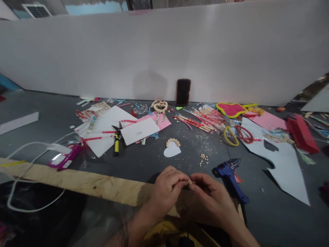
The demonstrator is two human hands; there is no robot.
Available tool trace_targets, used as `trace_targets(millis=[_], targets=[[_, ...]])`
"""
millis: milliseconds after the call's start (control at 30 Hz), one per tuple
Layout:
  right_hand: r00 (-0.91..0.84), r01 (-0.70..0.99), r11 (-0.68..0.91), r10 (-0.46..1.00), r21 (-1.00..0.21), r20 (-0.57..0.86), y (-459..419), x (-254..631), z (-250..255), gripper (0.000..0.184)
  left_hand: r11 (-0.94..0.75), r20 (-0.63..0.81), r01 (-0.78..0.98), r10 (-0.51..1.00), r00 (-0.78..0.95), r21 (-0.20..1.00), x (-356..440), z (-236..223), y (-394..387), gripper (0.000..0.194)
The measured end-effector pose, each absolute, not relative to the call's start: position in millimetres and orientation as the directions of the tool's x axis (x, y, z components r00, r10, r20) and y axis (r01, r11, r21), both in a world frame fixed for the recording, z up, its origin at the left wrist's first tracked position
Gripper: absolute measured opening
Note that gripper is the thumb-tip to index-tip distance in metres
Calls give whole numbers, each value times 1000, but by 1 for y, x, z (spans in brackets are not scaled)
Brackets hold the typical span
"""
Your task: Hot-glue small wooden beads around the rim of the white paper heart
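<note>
My left hand (168, 190) and my right hand (209, 199) meet at the near edge of the grey table (144, 161), fingertips pinched together on a tiny pale wooden piece (190, 182). Just beyond them lies a white paper heart (171, 150) with a row of small wooden pieces along its top edge. A small pile of loose wooden bits (204, 157) sits to its right. A blue hot glue gun (230, 175) lies beside my right hand.
A wooden plank (84, 183) runs along the table's front. White sheets (108, 132), pink paper (158, 120), black-and-yellow snips (117, 139), bundled sticks (203, 120), yellow and red scissors (238, 135), a dark phone (183, 92) against the white wall, a white cable (28, 154).
</note>
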State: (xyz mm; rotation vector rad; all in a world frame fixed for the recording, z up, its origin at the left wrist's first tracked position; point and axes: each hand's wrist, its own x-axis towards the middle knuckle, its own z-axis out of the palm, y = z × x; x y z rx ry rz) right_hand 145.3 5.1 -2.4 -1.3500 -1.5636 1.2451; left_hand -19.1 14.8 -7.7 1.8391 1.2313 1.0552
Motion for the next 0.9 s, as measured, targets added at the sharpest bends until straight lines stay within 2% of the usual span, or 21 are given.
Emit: trace_targets(millis=[133, 233, 400, 533, 767, 900], targets=[[-192, 92, -155, 967, -984, -170, 1, 145, -4, 22, -329, 264, 372, 940, 216, 868, -17, -5, 13, 15], [-182, 8, -206, 962, -979, -204, 0, 145, -3, 25, -347, 287, 345, 934, 212, 872, -16, -3, 13, 14], [-133, 123, -103, 984, -987, -119, -2, 146, 3, 20, -378, 312, 329, 920, 236, 865, -17, -2, 11, 16], [-115, 214, -38, 991, -976, -64, -6, 146, 7, 20, -472, 396, 336, 877, 271, 815, -18, -2, 10, 20], [-66, 161, -44, 996, -986, -56, -9, 146, 7, 21, -489, 426, 315, 869, 250, 813, -15, 0, 7, 15], [-93, 198, -31, 994, -980, -50, -10, 147, 10, 17, -484, 427, 307, 873, 237, 819, -13, 0, 5, 15]])
